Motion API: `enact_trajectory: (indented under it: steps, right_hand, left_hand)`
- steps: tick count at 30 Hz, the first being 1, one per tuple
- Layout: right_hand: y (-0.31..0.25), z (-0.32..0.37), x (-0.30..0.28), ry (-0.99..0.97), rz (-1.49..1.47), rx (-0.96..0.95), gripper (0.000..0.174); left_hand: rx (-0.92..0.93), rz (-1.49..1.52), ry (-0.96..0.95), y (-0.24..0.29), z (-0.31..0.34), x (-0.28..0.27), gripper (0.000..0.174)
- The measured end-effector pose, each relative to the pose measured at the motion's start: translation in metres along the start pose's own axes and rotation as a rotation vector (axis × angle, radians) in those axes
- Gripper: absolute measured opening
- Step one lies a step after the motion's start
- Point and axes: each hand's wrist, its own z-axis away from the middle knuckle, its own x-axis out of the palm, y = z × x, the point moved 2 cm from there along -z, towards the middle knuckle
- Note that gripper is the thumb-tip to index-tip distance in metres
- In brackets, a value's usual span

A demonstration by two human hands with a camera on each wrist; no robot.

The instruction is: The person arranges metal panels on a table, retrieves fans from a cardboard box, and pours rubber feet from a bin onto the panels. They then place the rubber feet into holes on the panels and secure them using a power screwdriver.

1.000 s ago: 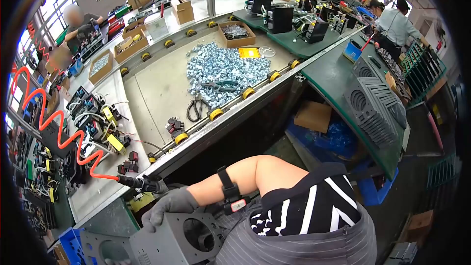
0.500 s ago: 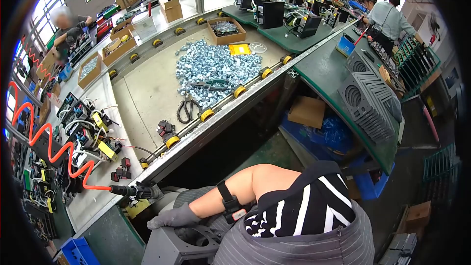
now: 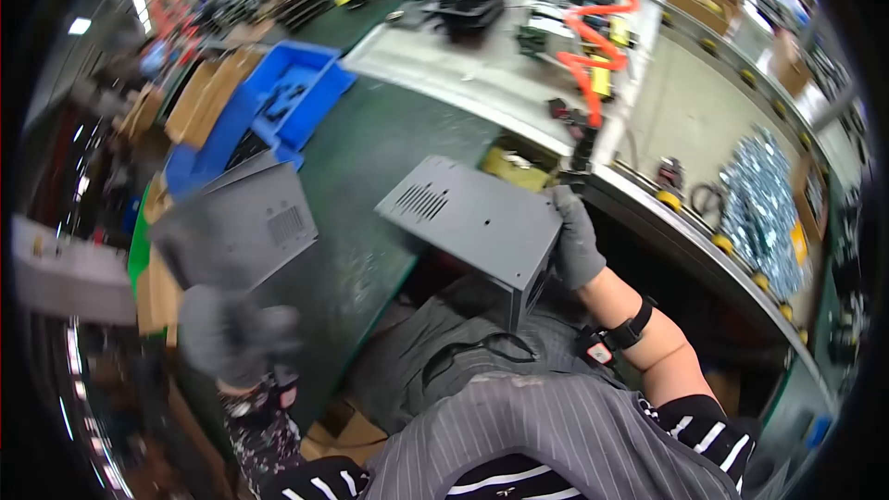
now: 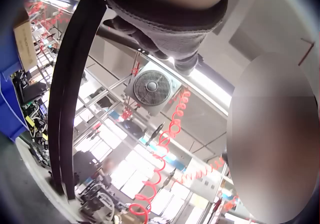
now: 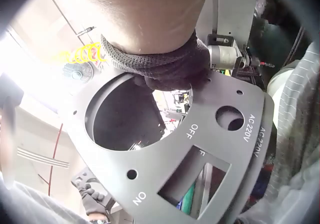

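Observation:
My gloved right hand [image 3: 576, 236] grips the end of a grey sheet-metal casing [image 3: 472, 218] above my lap. Its upper face has vent slots and small holes. In the right wrist view, the end face of this casing [image 5: 112, 169] shows a large round opening, a rectangular cutout and ON, OFF and AC220V lettering; fingers reach into the round opening. On the left, my blurred gloved left hand [image 3: 231, 333] holds a second grey metal casing [image 3: 241, 222] by its near end, also with vent slots. A dark edge of that casing [image 4: 75, 98] runs down the left wrist view.
A green-topped bench [image 3: 370, 185] lies between the two casings. Blue bins [image 3: 301, 93] and cardboard [image 3: 208, 97] stand at the far left. A coiled orange air hose [image 3: 593, 37] ends in a tool beside my right hand. Shiny small metal parts [image 3: 764, 208] are heaped at right.
The head view has swung left. The left hand, mostly out of sight before, now shows with the second casing out to the left. The right hand still holds its casing, now turned vent face up.

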Motion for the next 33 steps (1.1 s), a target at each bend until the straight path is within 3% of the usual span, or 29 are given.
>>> enact_trajectory:
  steps: [1,2,5,6,7,9,11,13,15,16,18,20,24,26,27,29,33]
  right_hand:
    - [0.004,-0.006,0.005,-0.016,0.010,0.008,0.034]
    - [-0.001,-0.008,0.021,-0.009,0.176,-0.096,0.036]
    - [0.009,-0.041,0.028,0.013,0.481,-0.095,0.041]
    - [0.013,-0.052,0.032,-0.068,0.566,-0.198,0.042]
    - [0.012,-0.055,0.048,-0.071,0.676,-0.438,0.040]
    - [0.013,-0.056,0.067,-0.138,0.750,-0.406,0.037]
    - [0.015,-0.056,0.078,-0.197,0.857,-0.342,0.036]
    - [0.019,-0.057,0.087,-0.168,0.848,-0.453,0.036]
    - [0.022,-0.056,0.087,-0.153,0.817,-0.448,0.037]
    - [0.025,-0.057,0.082,-0.143,0.855,-0.463,0.035]
    - [0.028,-0.058,0.078,-0.134,0.898,-0.473,0.034]
    - [0.021,-0.051,0.082,-0.121,1.277,-0.806,0.031]
    - [0.024,-0.042,0.094,-0.151,1.432,-0.788,0.032]
    - [0.025,-0.030,0.106,-0.263,1.448,-0.679,0.044]
    - [0.024,-0.026,0.110,-0.305,1.533,-0.668,0.052]
    - [0.016,-0.021,0.115,-0.423,1.624,-0.688,0.061]
    - [0.002,-0.015,0.121,-0.721,1.786,-0.635,0.087]
  left_hand:
    - [0.467,-0.361,-0.157,0.025,-0.013,0.012,0.027]
    - [0.484,-0.365,-0.276,0.027,-0.005,0.019,0.024]
    - [0.565,-0.326,-0.537,0.034,0.026,0.042,0.011]
    - [0.584,-0.301,-0.576,0.045,0.027,0.043,0.009]
    - [0.603,-0.264,-0.607,0.053,0.031,0.049,0.007]
    - [0.606,-0.147,-0.674,0.063,0.045,0.066,0.013]
    - [0.564,-0.027,-0.917,0.071,0.064,0.086,0.008]
    - [0.333,-0.186,-1.006,0.054,0.122,0.119,0.010]
    - [-0.032,-0.201,-1.129,0.032,0.150,0.139,0.012]
    - [0.069,-0.165,-0.989,0.017,0.194,0.163,0.015]
    - [0.156,-0.248,-0.973,0.030,0.179,0.160,0.015]
    - [0.276,-0.235,-1.011,0.046,0.151,0.157,0.017]
    - [0.393,-0.034,-0.791,0.051,0.125,0.147,0.026]
    - [0.095,-0.391,-0.322,0.039,0.114,0.138,0.041]
    - [0.088,-0.394,-0.320,0.038,0.112,0.135,0.041]
    - [-0.265,-0.337,-0.550,0.030,0.110,0.132,0.055]
    - [-0.286,-0.272,-0.492,0.034,0.099,0.107,0.056]
